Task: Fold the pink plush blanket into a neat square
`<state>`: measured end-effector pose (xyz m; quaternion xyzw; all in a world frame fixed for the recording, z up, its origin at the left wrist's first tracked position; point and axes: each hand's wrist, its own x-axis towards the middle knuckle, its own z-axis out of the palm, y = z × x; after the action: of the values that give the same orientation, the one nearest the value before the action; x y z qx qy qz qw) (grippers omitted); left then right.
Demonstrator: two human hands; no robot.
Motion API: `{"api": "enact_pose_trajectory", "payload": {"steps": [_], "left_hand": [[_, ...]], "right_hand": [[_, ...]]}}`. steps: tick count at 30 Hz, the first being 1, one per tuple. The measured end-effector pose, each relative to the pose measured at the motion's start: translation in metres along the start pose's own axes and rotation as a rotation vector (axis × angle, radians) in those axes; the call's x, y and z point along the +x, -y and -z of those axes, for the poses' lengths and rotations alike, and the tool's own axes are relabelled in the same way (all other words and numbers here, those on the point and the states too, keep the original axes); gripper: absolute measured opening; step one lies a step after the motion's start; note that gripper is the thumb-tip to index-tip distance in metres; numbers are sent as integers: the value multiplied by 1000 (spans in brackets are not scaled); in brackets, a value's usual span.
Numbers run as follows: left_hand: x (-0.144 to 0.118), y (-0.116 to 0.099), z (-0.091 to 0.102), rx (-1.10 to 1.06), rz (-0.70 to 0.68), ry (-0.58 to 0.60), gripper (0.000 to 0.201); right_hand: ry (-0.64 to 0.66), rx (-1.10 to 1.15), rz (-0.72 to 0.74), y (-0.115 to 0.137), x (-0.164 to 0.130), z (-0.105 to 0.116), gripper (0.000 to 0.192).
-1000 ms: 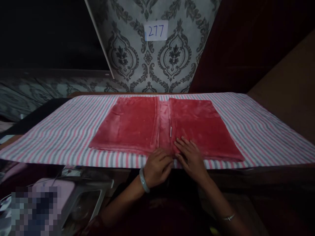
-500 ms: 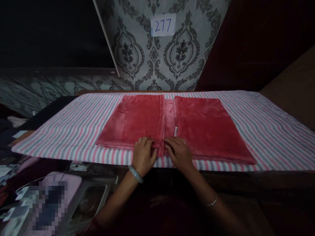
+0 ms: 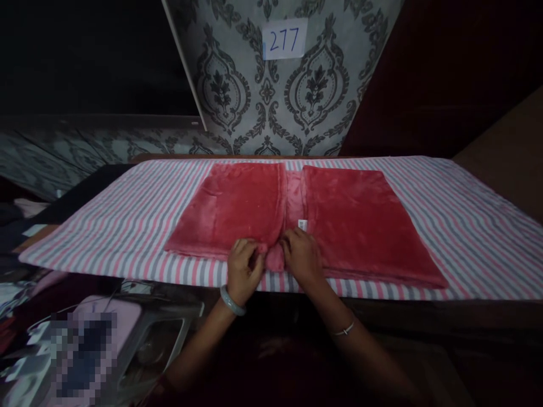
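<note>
A red plush cloth (image 3: 352,220) lies folded on the striped table cover (image 3: 123,226), its two side flaps turned in with a narrow strip showing between them. A small white tag (image 3: 302,224) sits on that strip. My left hand (image 3: 242,271) pinches the near edge of the left flap by the centre gap. My right hand (image 3: 302,257) grips the near edge of the right flap just below the tag. Between the hands the cloth's near edge bunches up a little. A pale bangle circles my left wrist, a thin bracelet my right.
Behind the table stands a patterned grey wall panel with a paper label reading 277 (image 3: 284,39). Dark surroundings lie left and right. At lower left are a pinkish object and a clear container (image 3: 161,339), partly blurred.
Both hands moved from the right flap's edge to either side of the centre gap, then closed on the near edge, which now bunches up between them.
</note>
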<state>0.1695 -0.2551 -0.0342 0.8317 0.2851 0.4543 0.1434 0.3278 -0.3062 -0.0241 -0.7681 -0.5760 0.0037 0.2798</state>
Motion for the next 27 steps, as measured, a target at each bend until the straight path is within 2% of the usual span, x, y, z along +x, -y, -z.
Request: {"api": "enact_pose_trajectory", "payload": {"steps": [4,6,11,16,22,25,27], "left_hand": [[-4,-4,1,250,-124,53,15],[-5,-4,0,288,-140,100,16],[-7,-4,1,220,-88,125,19],[-10,-8,3,230,-122,147,20],[-17,-12,6,127,-140,118,20],[-17,-12,7,103,-146,107,18],[-17,-10,9,93,-152,109,19]], "right_hand": [[-100,115,-6,-8,-4,-8,15],[-120,167,7,-11,-5,-9,15],[-148,268,40,-14,-8,-9,18],[-147,287,63,-15,-14,-9,21],[-301,374,245,2,-6,14,29],[-222,240,316,15,10,16,48],[-80,118,261,18,19,8,58]]}}
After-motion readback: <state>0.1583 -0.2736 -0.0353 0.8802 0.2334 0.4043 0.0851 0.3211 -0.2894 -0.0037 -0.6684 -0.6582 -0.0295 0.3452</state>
